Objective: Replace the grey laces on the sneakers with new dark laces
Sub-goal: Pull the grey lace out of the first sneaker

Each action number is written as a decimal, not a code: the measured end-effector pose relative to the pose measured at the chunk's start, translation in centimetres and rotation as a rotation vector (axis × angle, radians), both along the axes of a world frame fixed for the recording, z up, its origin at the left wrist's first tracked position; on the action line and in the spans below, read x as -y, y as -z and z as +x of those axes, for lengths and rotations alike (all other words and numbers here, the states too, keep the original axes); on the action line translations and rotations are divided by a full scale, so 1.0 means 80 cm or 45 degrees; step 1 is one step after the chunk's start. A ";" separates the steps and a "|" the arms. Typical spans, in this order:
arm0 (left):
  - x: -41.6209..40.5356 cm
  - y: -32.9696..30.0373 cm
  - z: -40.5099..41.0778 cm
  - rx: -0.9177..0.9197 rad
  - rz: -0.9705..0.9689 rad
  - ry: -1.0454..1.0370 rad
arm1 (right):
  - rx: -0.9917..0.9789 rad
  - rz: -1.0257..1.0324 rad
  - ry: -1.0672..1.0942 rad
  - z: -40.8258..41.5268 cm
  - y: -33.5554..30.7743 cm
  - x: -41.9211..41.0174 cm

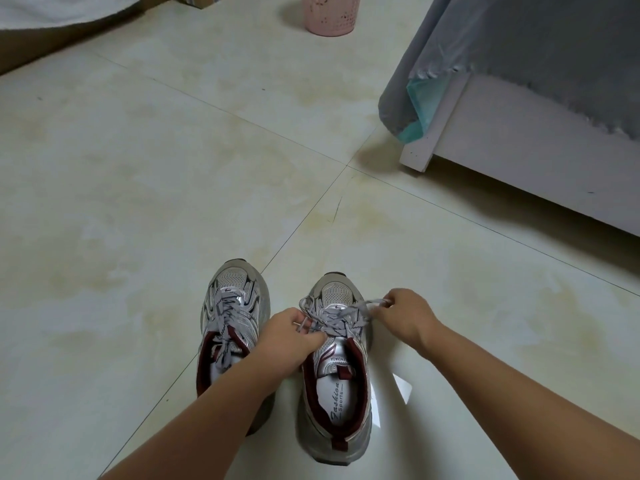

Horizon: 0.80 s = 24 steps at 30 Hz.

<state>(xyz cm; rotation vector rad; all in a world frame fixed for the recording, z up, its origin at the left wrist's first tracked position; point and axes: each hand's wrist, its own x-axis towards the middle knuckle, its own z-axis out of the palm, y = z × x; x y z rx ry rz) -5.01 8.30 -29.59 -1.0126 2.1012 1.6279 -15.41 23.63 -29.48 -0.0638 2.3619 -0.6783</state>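
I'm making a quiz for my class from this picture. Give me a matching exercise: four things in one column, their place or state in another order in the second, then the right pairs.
Column one:
1. left sneaker
2. right sneaker
3. pink basket
4. right hand

Column two:
A. stands at the far edge of the floor
B. pinches a grey lace end
C. grey bow tied, untouched
D. both hands work on its laces

Pairs: 1-C, 2-D, 3-A, 4-B

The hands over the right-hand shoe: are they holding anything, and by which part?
Yes. Both grip the grey lace of the right sneaker: the left hand pinches a strand near the bow, and the right hand pinches the lace's free end, pulled out sideways.
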 end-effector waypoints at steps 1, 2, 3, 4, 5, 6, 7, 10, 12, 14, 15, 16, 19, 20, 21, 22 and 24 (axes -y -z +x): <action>0.000 -0.001 0.000 -0.006 0.003 0.000 | 0.149 -0.082 0.030 0.005 -0.002 0.006; -0.001 -0.001 0.001 -0.014 0.003 0.004 | 0.271 -0.135 0.050 0.010 -0.003 0.012; -0.001 0.000 0.002 -0.029 -0.008 0.016 | 0.339 -0.156 0.043 0.013 -0.002 0.015; -0.001 0.001 0.002 -0.047 -0.028 0.033 | 0.362 -0.173 0.034 0.016 -0.001 0.018; -0.001 0.001 0.003 -0.065 -0.052 0.048 | 0.367 -0.203 0.034 0.018 0.001 0.019; -0.002 0.000 0.003 -0.084 -0.071 0.062 | 0.369 -0.240 0.042 0.020 0.002 0.019; -0.003 -0.003 0.003 -0.109 -0.084 0.076 | 0.363 -0.270 0.040 0.020 0.003 0.019; -0.007 -0.007 0.005 -0.194 -0.087 0.113 | 0.283 -0.239 -0.088 0.016 0.003 0.016; -0.008 -0.007 0.006 -0.214 -0.122 0.129 | 0.212 -0.208 -0.113 0.010 0.002 0.012; -0.007 -0.005 0.007 -0.233 -0.129 0.111 | 0.209 -0.269 0.028 0.002 0.000 0.004; -0.006 -0.005 0.007 -0.246 -0.123 0.101 | 0.231 -0.323 0.131 -0.002 -0.003 0.000; -0.006 -0.005 0.007 -0.254 -0.128 0.101 | 0.244 -0.375 0.223 -0.005 -0.007 -0.005; -0.009 -0.003 0.008 -0.242 -0.208 0.125 | 0.205 -0.414 0.344 -0.015 -0.012 -0.018; -0.010 -0.002 0.007 -0.240 -0.259 0.130 | 0.191 -0.378 0.307 -0.016 -0.013 -0.023; -0.011 -0.001 0.008 -0.244 -0.319 0.144 | 0.184 -0.309 0.217 -0.016 -0.013 -0.026; -0.012 -0.002 0.009 -0.263 -0.384 0.174 | 0.199 -0.208 0.077 -0.015 -0.014 -0.029; -0.017 -0.008 0.016 -0.352 -0.549 0.311 | 0.262 0.028 -0.268 -0.010 -0.024 -0.028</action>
